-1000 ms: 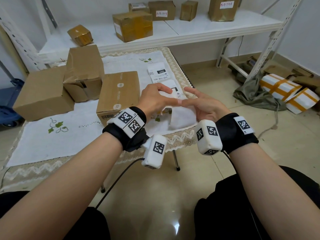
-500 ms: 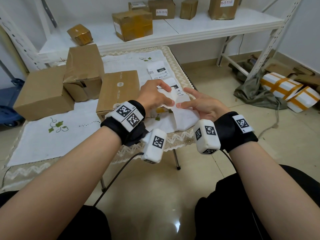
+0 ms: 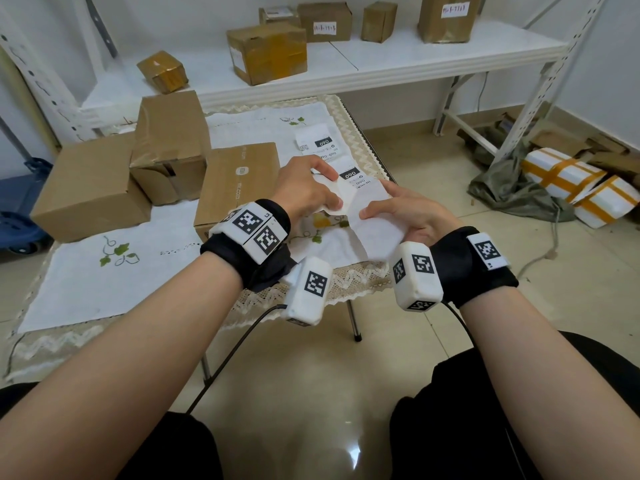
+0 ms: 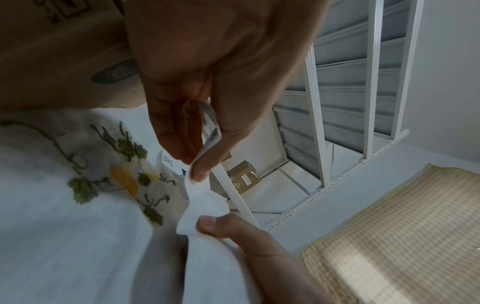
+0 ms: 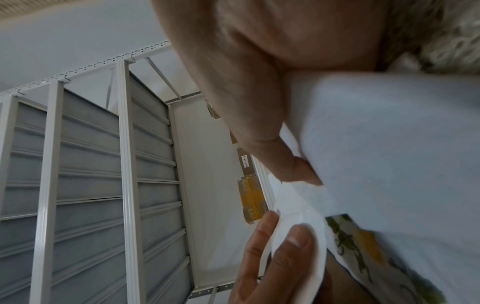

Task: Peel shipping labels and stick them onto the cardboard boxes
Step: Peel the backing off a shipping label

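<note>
Both hands meet over the near right corner of the tabletop (image 3: 86, 289). Nearest, the right hand (image 3: 412, 216) pinches the white backing sheet (image 3: 377, 233) between thumb and fingers, its thumb tip lying on the sheet's left edge; the sheet hangs down toward the lace-trimmed table edge. Just left of it, the left hand (image 3: 304, 195) pinches the shipping label (image 3: 341, 199) — a curled white strip, partly lifted off the backing, with dark print showing on the side toward the fingers in the left wrist view. The two hands are close together but not touching; the paper bridges them. From the right wrist view the peeled strip curves over the left thumb, though the picture is blurred there and I cannot tell how much of it remains stuck.

Beneath the hands lies a white embroidered cloth (image 3: 114, 271) with green leaves and a yellow fruit. Just beyond the fingers, more printed labels (image 3: 318, 142) lie flat on the cloth, marked "060". Left of the hands stands a cardboard box (image 3: 239, 181) with a round logo on top, touching or nearly touching the left wrist band. Farther left sit a tilted box (image 3: 169, 133) with an open flap and a plain box (image 3: 86, 181).

Behind the tabletop, a white shelf (image 3: 398, 57) carries several smaller boxes — some with labels on them. On the floor at the right lie white parcels (image 3: 568, 181) banded with orange tape.
</note>
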A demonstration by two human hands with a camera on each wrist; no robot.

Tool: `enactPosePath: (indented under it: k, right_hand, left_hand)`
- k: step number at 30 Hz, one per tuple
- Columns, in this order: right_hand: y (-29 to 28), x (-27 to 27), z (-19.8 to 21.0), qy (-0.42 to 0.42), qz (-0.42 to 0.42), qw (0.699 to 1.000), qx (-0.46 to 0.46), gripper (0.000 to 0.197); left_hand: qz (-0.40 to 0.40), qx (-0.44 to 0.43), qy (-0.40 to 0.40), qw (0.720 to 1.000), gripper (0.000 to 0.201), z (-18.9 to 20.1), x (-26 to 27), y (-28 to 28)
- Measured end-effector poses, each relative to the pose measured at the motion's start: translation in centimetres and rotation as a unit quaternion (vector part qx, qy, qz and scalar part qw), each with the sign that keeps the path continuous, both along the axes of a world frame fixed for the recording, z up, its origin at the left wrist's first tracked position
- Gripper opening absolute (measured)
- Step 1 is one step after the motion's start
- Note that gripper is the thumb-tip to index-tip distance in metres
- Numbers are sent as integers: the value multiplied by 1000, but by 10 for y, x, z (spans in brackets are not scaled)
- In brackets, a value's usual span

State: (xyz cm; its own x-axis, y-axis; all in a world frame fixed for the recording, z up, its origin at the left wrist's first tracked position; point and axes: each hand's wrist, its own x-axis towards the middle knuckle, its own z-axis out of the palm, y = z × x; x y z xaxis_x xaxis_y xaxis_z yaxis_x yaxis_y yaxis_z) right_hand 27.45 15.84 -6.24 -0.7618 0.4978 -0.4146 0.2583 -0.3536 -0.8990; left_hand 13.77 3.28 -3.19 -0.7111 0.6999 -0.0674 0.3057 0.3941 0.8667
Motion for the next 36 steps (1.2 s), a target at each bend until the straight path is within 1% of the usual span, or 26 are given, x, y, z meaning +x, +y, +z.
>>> enactPosePath:
  k: [3, 5, 8, 12, 16, 24, 36]
  right_hand:
    - [0, 0, 1, 0, -10, 1000, 4, 69]
    - [-2, -2, 1, 5, -33, 999, -3, 66]
    - [-2, -4, -1, 4, -66, 998, 0, 72]
    - [-1, -6, -3, 3, -88, 996, 3, 77]
    - [0, -6, -4, -10, -78, 997, 20, 75]
    - [0, -6, -4, -15, -85, 996, 8, 69]
    - [1, -6, -4, -21, -81, 996, 13, 68]
  left_hand:
    - [4, 2, -6, 1000, 45, 0, 1, 0]
    - [1, 2, -7, 1000, 46, -1, 2, 1]
    - [-1, 5, -8, 1000, 46, -3, 3, 2]
    - [4, 20, -12, 1000, 44, -1, 0, 1]
    - [14, 19, 0, 1000, 43, 0, -2, 2]
    - [24, 22, -4, 999, 46, 3, -4, 2]
    - [23, 18, -6, 1000, 46, 9, -5, -1]
